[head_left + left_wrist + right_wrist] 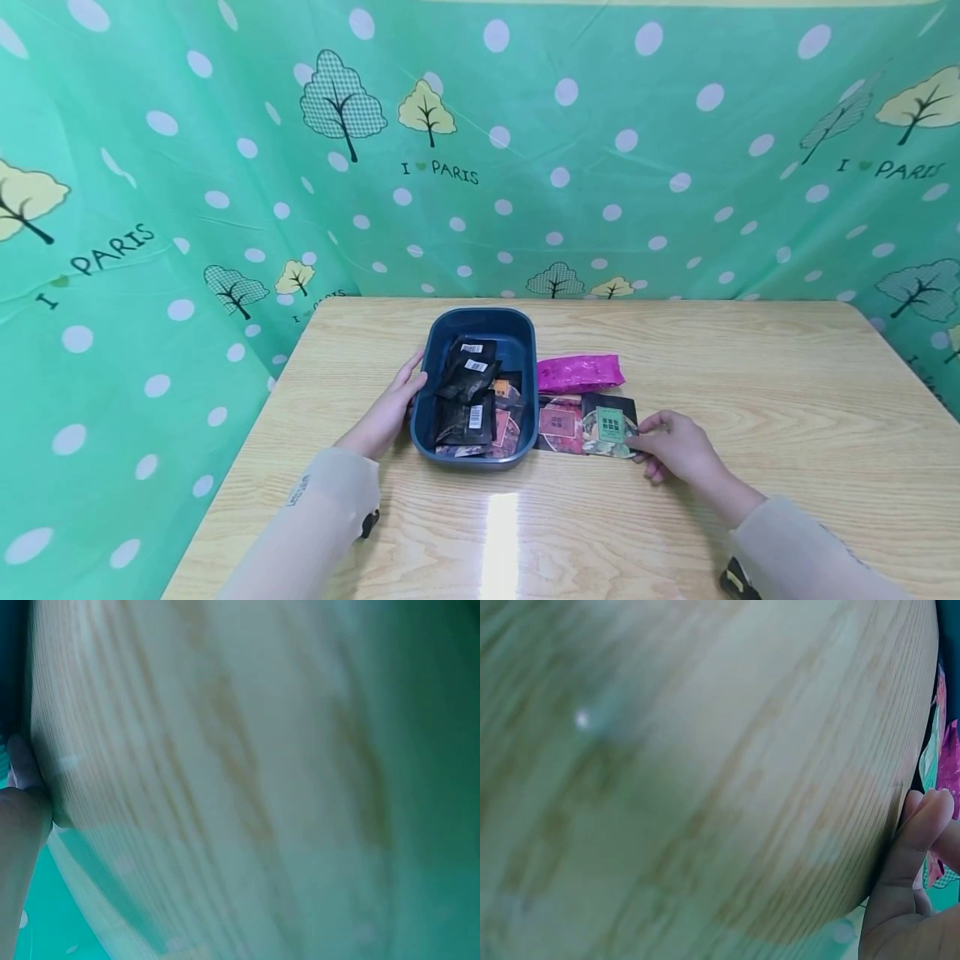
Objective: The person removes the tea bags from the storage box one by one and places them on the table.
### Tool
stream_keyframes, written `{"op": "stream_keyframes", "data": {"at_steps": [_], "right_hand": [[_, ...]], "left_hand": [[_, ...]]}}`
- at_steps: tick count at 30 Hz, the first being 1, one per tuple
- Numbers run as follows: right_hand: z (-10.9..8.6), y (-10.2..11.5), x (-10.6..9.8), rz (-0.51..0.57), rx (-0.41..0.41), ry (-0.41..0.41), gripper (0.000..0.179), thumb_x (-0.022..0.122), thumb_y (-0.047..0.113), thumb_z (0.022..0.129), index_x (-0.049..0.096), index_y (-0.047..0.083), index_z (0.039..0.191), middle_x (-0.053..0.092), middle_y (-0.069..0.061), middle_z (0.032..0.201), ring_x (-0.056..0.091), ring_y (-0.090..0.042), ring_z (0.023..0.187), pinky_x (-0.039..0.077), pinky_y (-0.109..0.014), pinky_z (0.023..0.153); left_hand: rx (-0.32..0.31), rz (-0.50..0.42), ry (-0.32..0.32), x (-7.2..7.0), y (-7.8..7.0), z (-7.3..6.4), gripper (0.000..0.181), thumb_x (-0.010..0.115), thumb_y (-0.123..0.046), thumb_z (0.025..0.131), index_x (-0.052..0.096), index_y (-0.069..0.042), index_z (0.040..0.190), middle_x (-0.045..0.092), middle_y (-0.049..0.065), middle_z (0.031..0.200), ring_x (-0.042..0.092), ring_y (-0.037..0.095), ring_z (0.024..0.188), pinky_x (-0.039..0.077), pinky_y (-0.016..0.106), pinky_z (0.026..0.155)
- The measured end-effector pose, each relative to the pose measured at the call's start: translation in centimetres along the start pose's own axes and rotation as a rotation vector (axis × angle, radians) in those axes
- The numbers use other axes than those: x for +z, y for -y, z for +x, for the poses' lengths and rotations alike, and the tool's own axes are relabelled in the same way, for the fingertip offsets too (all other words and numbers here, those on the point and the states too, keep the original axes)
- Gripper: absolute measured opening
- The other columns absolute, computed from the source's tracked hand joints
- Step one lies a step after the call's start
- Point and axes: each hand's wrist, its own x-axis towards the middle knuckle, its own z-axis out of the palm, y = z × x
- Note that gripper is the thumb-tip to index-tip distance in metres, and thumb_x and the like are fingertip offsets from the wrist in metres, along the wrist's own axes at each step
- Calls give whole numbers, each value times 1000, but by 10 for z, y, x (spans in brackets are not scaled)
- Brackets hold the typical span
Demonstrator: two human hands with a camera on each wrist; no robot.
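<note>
A dark blue open bin (pixel 529 417) stands on the table, with several black packets (pixel 468 379) and some picture-printed packets (pixel 506 429) in it. Against the bin's left wall rests my left hand (pixel 390 410), its fingers partly hidden beside the wall. To the right of the bin lie a pink-labelled packet (pixel 559 423) and a black packet with a green label (pixel 609 425), side by side. My right hand (pixel 678 450) pinches the right edge of the green-labelled packet between thumb and fingers. In the right wrist view, my right hand (pixel 915 877) shows at the right border.
A shiny magenta pouch (pixel 579 374) lies just behind the two packets, close to the bin's right side. The light wooden table (pixel 750 358) ends at the back against a green polka-dot curtain (pixel 637 192), which also hangs on the left.
</note>
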Motion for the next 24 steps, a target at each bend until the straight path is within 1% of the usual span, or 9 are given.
{"op": "stream_keyframes", "data": {"at_steps": [3, 6, 10, 15, 19, 22, 24], "right_hand": [[0, 1, 1, -6, -2, -4, 35, 68, 10, 90, 51, -11, 112, 68, -7, 68, 59, -13, 47, 55, -33, 49], [0, 1, 1, -14, -8, -3, 33, 68, 9, 90, 52, -10, 110, 68, -7, 68, 58, -14, 47, 54, -33, 49], [2, 1, 0, -36, -15, 2, 30, 68, 9, 90, 55, -10, 108, 67, -8, 68, 57, -14, 47, 53, -32, 48], [2, 2, -1, -62, -25, 7, 28, 68, 9, 90, 58, -10, 107, 66, -8, 67, 57, -14, 47, 52, -31, 47], [2, 3, -1, -84, -14, 2, 26, 69, 10, 89, 59, -8, 106, 65, -7, 66, 56, -13, 47, 52, -31, 48], [2, 4, -1, -123, -8, -15, 25, 70, 12, 89, 61, -6, 103, 64, -5, 64, 55, -13, 48, 51, -30, 49], [2, 4, -2, -166, -19, -27, 25, 71, 15, 89, 62, -4, 101, 62, -4, 64, 54, -13, 49, 49, -29, 49]], "left_hand": [[-1, 1, -3, 1, -1, -1, 56, 33, -38, 108, 10, -37, 159, 4, 1, 168, 2, 28, 154, 0, 55, 122], [4, -1, -1, 1, -1, -1, 56, 33, -38, 108, 10, -36, 159, 6, 3, 168, 6, 29, 153, 1, 55, 122], [13, 3, -1, 1, -1, -2, 56, 33, -37, 108, 9, -35, 159, 6, 5, 168, 6, 31, 153, 1, 55, 122], [6, 7, -7, 1, -1, -3, 56, 33, -38, 108, 9, -36, 159, 4, 3, 168, 4, 30, 154, 0, 55, 122], [6, 8, -9, 1, 0, -3, 57, 33, -39, 108, 9, -36, 159, 2, 1, 168, 1, 29, 154, 0, 54, 122], [13, 12, -6, 1, 0, -2, 57, 33, -38, 108, 9, -36, 159, 0, 0, 168, -2, 29, 154, 0, 55, 122], [13, 14, -5, 1, 0, -2, 56, 33, -39, 108, 9, -37, 159, 0, -2, 168, -4, 28, 154, 0, 54, 122]]}}
